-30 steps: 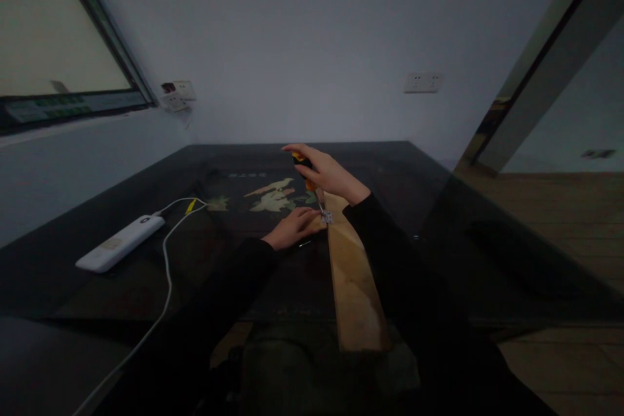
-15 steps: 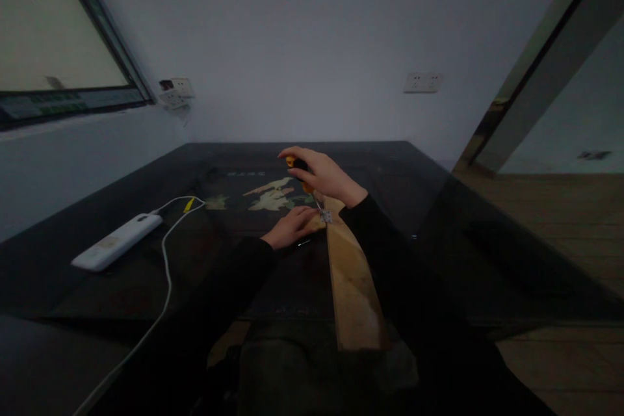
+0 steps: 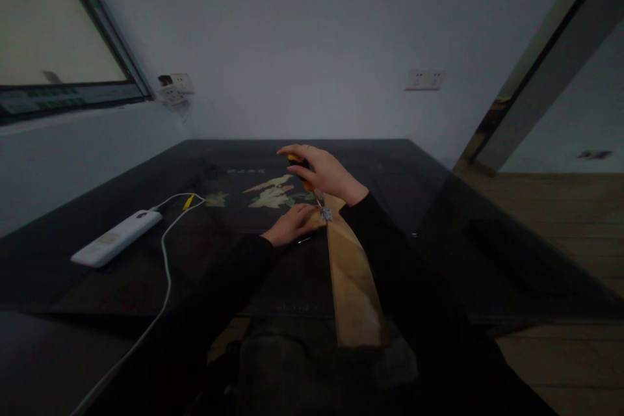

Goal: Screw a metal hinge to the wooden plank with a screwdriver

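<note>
A long wooden plank (image 3: 353, 279) lies on the dark glass table (image 3: 463, 234), running from the near edge toward the middle. A small metal hinge (image 3: 326, 213) sits on the plank's far part. My right hand (image 3: 324, 172) is closed round the orange and black handle of a screwdriver (image 3: 305, 172), whose tip points down at the hinge. My left hand (image 3: 292, 224) lies flat with fingers stretched, pressing on the plank's left edge beside the hinge.
A white power bank (image 3: 117, 237) with a white cable (image 3: 163, 260) lies on the table's left side. A coloured picture (image 3: 273, 194) shows under the glass beyond my hands. Wall sockets (image 3: 423, 80) sit on the back wall. Wooden floor lies to the right.
The right hand has shifted slightly on the screwdriver handle, as if turning it. The left hand and the plank stay in place.
</note>
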A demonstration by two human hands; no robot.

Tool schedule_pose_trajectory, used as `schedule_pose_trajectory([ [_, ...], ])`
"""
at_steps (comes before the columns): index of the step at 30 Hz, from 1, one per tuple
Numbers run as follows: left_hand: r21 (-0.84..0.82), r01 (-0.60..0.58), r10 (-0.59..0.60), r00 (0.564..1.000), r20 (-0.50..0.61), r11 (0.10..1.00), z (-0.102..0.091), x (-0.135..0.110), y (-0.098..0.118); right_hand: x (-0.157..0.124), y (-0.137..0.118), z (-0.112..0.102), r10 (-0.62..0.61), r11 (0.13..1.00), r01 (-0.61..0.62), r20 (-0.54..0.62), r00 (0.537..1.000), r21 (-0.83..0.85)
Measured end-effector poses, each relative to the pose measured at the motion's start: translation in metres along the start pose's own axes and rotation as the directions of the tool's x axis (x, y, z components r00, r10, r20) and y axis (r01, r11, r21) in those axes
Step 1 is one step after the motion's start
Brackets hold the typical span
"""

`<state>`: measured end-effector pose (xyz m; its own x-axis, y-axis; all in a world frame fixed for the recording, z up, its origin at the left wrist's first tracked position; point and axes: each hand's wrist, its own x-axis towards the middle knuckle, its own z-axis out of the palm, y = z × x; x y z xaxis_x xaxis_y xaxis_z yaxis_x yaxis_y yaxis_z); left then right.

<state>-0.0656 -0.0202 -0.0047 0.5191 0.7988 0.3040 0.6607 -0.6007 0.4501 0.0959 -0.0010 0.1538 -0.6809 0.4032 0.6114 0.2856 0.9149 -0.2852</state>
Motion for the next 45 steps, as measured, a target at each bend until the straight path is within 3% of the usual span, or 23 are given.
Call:
schedule_pose_trajectory([
  [5, -0.041, 0.029, -0.029, 1.000, -0.009, 0.999, -0.002, -0.001, 0.004, 0.000, 0.003, 0.004, 0.156, 0.972, -0.176, -0.132, 0.979, -0.155],
  [12, -0.030, 0.007, -0.007, 1.000, -0.006, 1.000, -0.002, -0.001, 0.003, 0.001, 0.009, -0.005, 0.009, 0.987, -0.001, -0.048, 0.999, 0.158],
  [19, -0.025, 0.034, -0.034, 0.999, -0.005, 0.999, -0.003, -0.001, 0.004, 0.001, 0.008, 0.004, 0.138, 0.987, -0.148, -0.147, 0.979, -0.060],
  [26, -0.045, 0.009, -0.009, 1.000, -0.010, 0.999, -0.002, -0.001, 0.002, 0.000, 0.007, -0.010, -0.007, 0.994, 0.007, -0.005, 1.000, 0.108],
  [33, -0.050, 0.028, -0.029, 0.999, -0.024, 0.998, -0.001, 0.000, 0.003, -0.001, 0.009, -0.003, 0.136, 0.983, -0.147, -0.107, 0.985, -0.106],
  [39, -0.061, 0.014, -0.015, 1.000, -0.017, 0.998, -0.001, -0.001, 0.002, -0.001, 0.008, -0.007, 0.008, 0.998, -0.008, -0.003, 1.000, 0.057],
  [45, -0.052, 0.025, -0.026, 0.999, -0.020, 0.998, -0.001, 0.000, 0.004, -0.001, 0.008, 0.001, 0.137, 0.978, -0.152, -0.109, 0.985, -0.141],
])
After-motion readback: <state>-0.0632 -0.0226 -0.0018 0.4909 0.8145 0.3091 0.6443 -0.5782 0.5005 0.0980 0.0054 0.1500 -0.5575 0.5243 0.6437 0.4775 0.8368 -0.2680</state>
